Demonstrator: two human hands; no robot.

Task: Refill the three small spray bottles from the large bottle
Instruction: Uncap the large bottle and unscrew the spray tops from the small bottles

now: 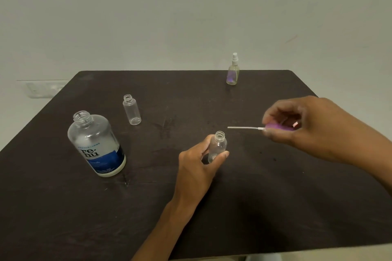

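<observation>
we see dark brown table (254,197), clear large bottle (96,144) with blue-white label, purple spray head (280,127) with white tube, pale grey-green wall (191,17)

A single head-worn wide-angle view looks forward and down from the near edge of a dark brown wooden desk (275,207), close above it, facing a plain pale wall (191,10) behind.
</observation>
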